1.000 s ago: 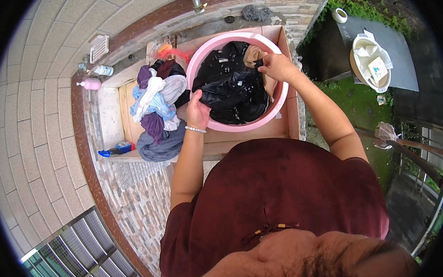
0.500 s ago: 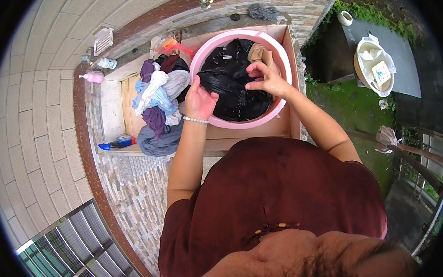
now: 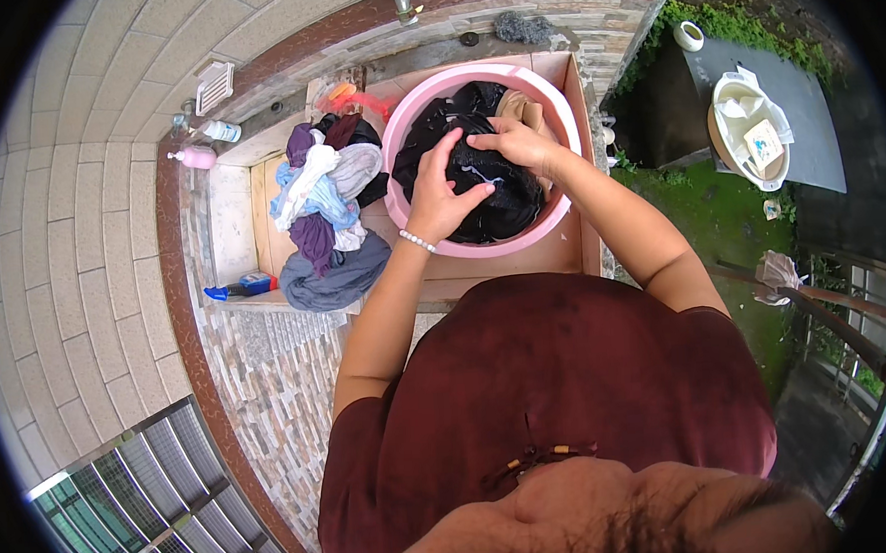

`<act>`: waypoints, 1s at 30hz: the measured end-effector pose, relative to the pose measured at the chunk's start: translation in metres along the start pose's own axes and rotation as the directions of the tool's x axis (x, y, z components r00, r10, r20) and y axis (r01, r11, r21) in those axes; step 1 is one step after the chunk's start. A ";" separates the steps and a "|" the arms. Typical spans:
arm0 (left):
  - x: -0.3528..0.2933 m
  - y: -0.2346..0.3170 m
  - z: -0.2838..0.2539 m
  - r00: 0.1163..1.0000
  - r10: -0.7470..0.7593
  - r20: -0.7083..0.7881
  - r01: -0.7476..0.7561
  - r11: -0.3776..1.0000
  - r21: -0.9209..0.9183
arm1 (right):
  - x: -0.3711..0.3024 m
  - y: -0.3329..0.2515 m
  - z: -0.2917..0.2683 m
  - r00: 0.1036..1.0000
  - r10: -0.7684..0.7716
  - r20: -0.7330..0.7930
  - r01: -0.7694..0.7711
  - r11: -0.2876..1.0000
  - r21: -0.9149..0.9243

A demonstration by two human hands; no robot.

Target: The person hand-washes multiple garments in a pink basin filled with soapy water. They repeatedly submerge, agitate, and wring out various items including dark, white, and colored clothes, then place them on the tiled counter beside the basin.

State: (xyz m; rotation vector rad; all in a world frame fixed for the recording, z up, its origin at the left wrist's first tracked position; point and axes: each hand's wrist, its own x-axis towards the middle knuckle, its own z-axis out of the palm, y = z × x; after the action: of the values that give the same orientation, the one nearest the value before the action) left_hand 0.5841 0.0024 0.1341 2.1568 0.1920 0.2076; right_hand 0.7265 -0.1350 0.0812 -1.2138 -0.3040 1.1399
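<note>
A pink basin (image 3: 567, 110) holds a heap of wet-looking black clothing. My left hand (image 3: 441, 201), a pale bead bracelet at its wrist, grips the near left part of a black garment (image 3: 504, 198), thumb and fingers curved around the cloth. My right hand (image 3: 521, 144) pinches the same garment at its far edge, the fingertips of both hands close together. A thin pale blue cord or strip (image 3: 482, 174) lies on the black cloth between the hands. Behind my right hand, a beige cloth (image 3: 522, 109) rests against the basin's inner right side.
The basin stands in a tiled sink (image 3: 562, 260). Left of it lies a pile of mixed laundry (image 3: 321, 198), with a blue-handled brush (image 3: 243, 286) and an orange-red brush (image 3: 359, 98) nearby. A pink pump bottle (image 3: 194, 157) stands on the ledge. A tap (image 3: 403, 0) projects beyond the basin.
Both hands have moved together over the basin's middle. My right hand, with fingers apart before, has closed on the black garment, and the pale blue cord has come into sight.
</note>
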 end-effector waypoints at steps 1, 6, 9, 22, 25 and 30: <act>0.002 0.003 0.006 1.000 -0.015 -0.019 0.015 1.000 -0.008 | 0.003 -0.001 -0.001 1.000 -0.019 0.012 0.019 1.000 -0.007; 0.021 -0.032 0.003 0.998 -0.048 -0.045 0.051 0.997 0.061 | -0.021 -0.030 0.004 0.986 0.088 0.141 -0.104 0.989 0.106; 0.034 -0.033 0.008 0.984 -0.038 -0.175 -0.015 0.956 -0.293 | -0.026 -0.018 0.003 0.967 -0.060 0.249 0.100 0.983 -0.152; 0.051 0.017 -0.078 0.987 0.155 0.050 -0.161 0.903 0.398 | -0.023 -0.023 -0.035 0.714 -0.470 -0.520 0.187 0.843 -0.505; 0.055 -0.018 -0.079 0.968 0.081 0.237 -0.182 0.878 0.442 | -0.024 -0.042 -0.042 0.917 -0.322 -0.234 0.259 0.929 -0.264; 0.074 -0.058 -0.068 0.914 -0.082 0.397 -0.151 0.840 0.521 | 0.002 -0.026 -0.063 0.984 -0.050 -0.171 0.019 0.984 -0.178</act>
State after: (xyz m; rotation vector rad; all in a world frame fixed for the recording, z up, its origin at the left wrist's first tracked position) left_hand 0.6379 0.1050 0.1295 2.7156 -0.0422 -0.3221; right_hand 0.7863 -0.1680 0.0781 -1.4493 -0.2956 0.9839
